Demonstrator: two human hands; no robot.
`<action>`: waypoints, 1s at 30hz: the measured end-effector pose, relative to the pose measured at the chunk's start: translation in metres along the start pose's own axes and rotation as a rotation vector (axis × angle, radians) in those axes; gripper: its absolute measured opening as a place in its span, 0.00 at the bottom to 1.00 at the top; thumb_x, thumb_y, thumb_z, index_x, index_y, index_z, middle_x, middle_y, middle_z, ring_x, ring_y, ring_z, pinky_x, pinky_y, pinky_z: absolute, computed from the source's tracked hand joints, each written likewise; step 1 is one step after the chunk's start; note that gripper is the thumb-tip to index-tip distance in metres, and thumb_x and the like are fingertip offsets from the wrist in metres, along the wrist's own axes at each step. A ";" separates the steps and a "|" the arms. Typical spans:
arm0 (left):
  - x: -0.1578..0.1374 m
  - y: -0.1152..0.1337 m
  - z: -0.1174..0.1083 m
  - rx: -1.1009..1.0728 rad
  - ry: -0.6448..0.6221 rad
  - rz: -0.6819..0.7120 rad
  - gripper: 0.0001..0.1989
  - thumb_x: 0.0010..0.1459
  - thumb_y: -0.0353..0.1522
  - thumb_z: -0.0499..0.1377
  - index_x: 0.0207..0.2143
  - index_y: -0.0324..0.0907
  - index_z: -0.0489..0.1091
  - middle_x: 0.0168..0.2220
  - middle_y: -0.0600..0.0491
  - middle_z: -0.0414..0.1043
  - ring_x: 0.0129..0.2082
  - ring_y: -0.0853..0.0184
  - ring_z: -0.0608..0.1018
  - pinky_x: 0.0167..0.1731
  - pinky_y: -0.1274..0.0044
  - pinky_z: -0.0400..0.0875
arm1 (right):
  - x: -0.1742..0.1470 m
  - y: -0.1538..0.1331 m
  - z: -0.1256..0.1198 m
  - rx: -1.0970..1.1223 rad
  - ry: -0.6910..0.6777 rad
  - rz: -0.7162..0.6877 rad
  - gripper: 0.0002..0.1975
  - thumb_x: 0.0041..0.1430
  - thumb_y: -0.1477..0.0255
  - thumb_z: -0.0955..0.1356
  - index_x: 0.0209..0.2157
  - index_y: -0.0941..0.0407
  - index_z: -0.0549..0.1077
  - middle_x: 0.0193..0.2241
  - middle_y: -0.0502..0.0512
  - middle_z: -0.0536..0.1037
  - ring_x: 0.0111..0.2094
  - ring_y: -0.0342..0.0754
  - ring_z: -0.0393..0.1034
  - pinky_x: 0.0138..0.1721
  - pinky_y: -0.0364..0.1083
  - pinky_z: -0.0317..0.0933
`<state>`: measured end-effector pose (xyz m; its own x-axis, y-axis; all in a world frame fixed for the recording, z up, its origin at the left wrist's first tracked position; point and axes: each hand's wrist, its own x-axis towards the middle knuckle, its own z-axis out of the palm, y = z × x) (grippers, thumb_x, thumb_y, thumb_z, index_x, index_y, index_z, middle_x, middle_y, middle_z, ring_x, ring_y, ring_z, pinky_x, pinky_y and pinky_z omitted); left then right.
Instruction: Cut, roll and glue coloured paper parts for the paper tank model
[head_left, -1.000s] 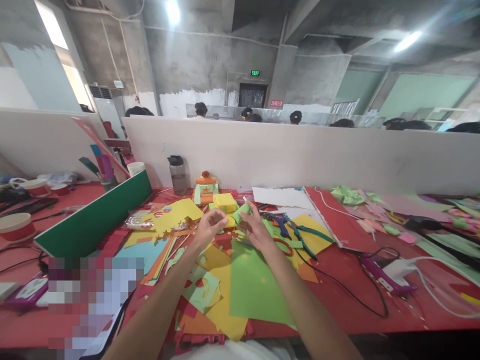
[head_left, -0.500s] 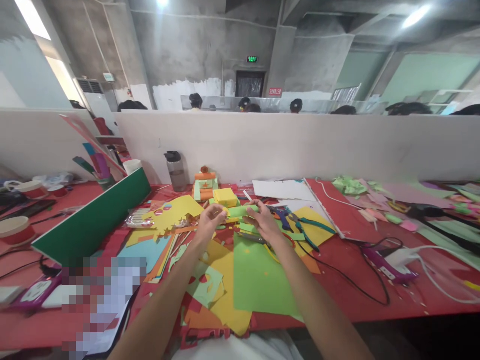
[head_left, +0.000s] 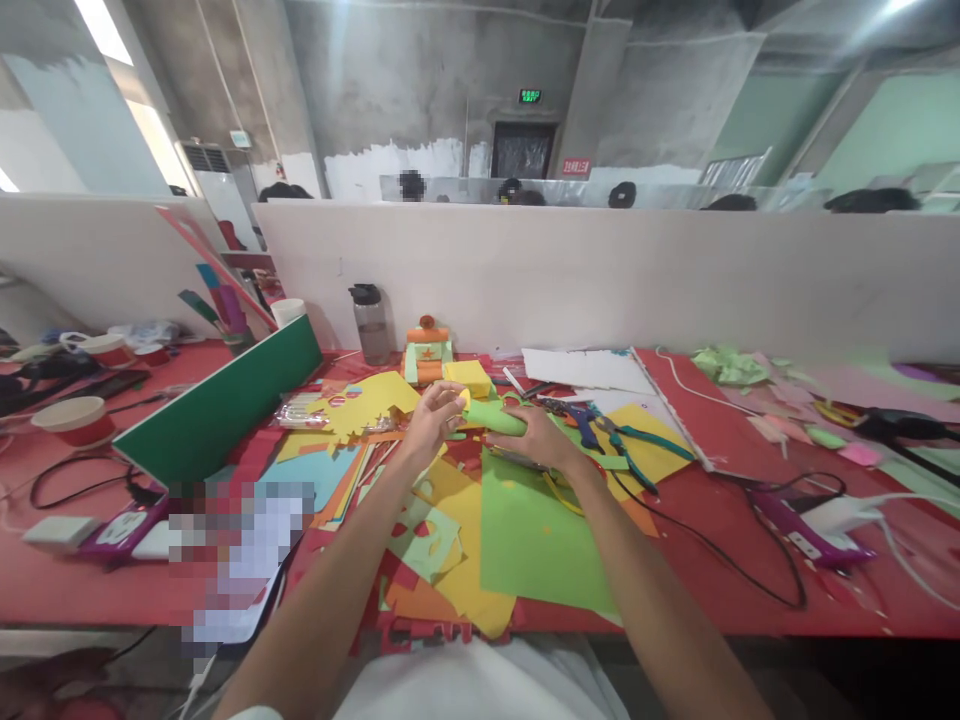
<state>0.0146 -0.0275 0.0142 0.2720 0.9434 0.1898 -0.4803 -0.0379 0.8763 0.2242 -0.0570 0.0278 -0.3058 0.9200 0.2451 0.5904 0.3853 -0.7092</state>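
A light-green paper roll (head_left: 495, 416) lies across between my two hands above the cluttered table, its right end slightly lower. The fingers of my right hand (head_left: 538, 438) are curled round its right part. My left hand (head_left: 435, 420) pinches a small yellow paper piece (head_left: 465, 401) at the roll's left end; whether the two are joined I cannot tell. Just behind stands a yellow paper box (head_left: 468, 377). Scissors with yellow handles (head_left: 562, 494) lie partly hidden under my right hand. A large green sheet (head_left: 544, 540) is spread below it.
Teal-handled pliers (head_left: 645, 450) lie to the right. Yellow sheets and cut stars (head_left: 349, 440) are on the left. An orange-and-green paper model (head_left: 427, 352) and a water bottle (head_left: 370, 325) stand at the back. A green board (head_left: 225, 405) stands upright on the left; a power strip (head_left: 810, 530) sits right.
My right hand has shifted its grip, its back now turned more over the roll. The roll has tilted, its right end lower. The camera view has turned slightly left and down.
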 end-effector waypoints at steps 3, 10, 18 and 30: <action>0.000 0.000 -0.001 0.021 -0.001 0.007 0.15 0.48 0.36 0.70 0.37 0.44 0.71 0.32 0.58 0.65 0.28 0.76 0.69 0.27 0.85 0.68 | 0.000 -0.001 0.004 -0.132 -0.005 -0.059 0.16 0.56 0.59 0.71 0.37 0.57 0.79 0.32 0.53 0.79 0.32 0.50 0.71 0.35 0.45 0.62; 0.000 0.001 0.003 0.077 0.052 0.024 0.15 0.47 0.38 0.70 0.36 0.43 0.73 0.31 0.58 0.67 0.28 0.76 0.70 0.27 0.84 0.68 | 0.002 -0.002 0.007 -0.375 0.013 -0.057 0.17 0.58 0.59 0.70 0.43 0.56 0.78 0.40 0.58 0.79 0.42 0.54 0.71 0.44 0.48 0.60; -0.001 0.001 0.004 0.070 0.081 0.061 0.14 0.47 0.38 0.70 0.36 0.43 0.74 0.33 0.57 0.68 0.29 0.76 0.71 0.28 0.84 0.69 | -0.003 -0.001 0.013 -0.289 -0.079 -0.059 0.27 0.62 0.57 0.67 0.58 0.54 0.67 0.53 0.61 0.75 0.51 0.59 0.71 0.49 0.49 0.61; 0.001 -0.005 0.001 0.210 0.064 0.176 0.12 0.53 0.39 0.66 0.37 0.43 0.74 0.33 0.56 0.68 0.27 0.75 0.71 0.29 0.81 0.69 | -0.006 -0.007 0.011 -0.253 -0.139 -0.082 0.23 0.69 0.59 0.61 0.59 0.55 0.66 0.51 0.61 0.77 0.48 0.56 0.72 0.48 0.49 0.60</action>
<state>0.0176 -0.0262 0.0106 0.1431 0.9350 0.3246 -0.3301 -0.2641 0.9062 0.2136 -0.0660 0.0235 -0.4494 0.8729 0.1899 0.7214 0.4800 -0.4991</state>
